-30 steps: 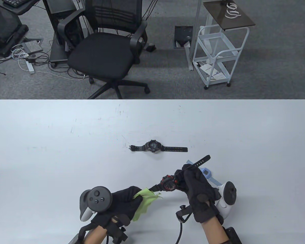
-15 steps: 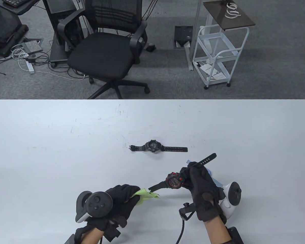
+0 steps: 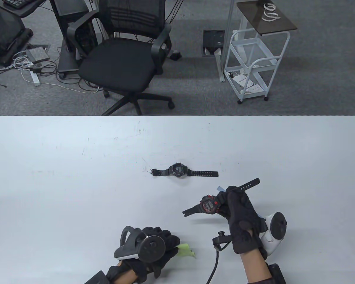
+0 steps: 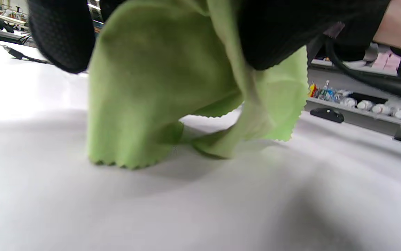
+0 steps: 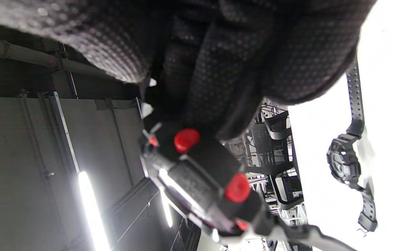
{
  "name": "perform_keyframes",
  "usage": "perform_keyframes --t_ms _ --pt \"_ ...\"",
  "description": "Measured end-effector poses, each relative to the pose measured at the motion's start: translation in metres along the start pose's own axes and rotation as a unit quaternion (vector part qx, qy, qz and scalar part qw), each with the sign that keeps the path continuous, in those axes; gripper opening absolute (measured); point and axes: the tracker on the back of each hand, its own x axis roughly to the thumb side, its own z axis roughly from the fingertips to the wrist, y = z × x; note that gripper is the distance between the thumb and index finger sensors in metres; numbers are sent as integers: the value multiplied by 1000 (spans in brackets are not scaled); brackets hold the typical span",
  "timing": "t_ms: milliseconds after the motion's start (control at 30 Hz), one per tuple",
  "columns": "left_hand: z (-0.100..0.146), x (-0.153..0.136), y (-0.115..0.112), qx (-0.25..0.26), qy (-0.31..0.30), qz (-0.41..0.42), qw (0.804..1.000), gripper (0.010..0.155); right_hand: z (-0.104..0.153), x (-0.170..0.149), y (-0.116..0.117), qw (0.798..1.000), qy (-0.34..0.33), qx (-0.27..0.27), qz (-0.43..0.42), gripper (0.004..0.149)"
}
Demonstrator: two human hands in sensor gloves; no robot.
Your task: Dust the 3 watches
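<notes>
L hand [image 3: 153, 245] sits low at the near edge of the white table [image 3: 62, 192], fingers curled round a lime-green microfibre cloth [image 3: 185, 250]; in the left wrist view the cloth [image 4: 158, 90] hangs from the fingers w/ its zigzag hem touching the tabletop. R hand [image 3: 239, 216], just right of centre & a bit farther in, grips the black-and-red digital watch [image 3: 209, 204] by its case and far strap, lifted off the table; near strap pokes out toward the left, far strap sticks out past the fingers. Right wrist view shows red buttons on the case side [image 5: 207, 167]. A light-blue watch strap [image 3: 220, 189] peeks out behind the R hand, mostly hidden. Farther in, mid-table, the all-black digital watch [image 3: 179, 170] lies flat, straps stretched left-right, well apart from both hands. Beyond the table: black office chair [image 3: 121, 59], white wire cart [image 3: 251, 59].
</notes>
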Motion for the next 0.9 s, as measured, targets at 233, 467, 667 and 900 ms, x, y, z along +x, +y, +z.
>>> perform_keyframes --t_ms 233,467,667,900 --pt "-5 7 -12 -31 -3 -55 998 44 -1 0 -1 1000 5 -3 15 47" --pt "-3 5 -3 -35 11 -45 998 58 -1 0 -2 1000 5 -4 16 51" --pt "21 -22 39 35 29 86 995 83 -2 1 -2 1000 -1 0 5 53" --pt "34 -47 49 76 95 86 989 70 1 -2 2 1000 18 -2 -15 45"
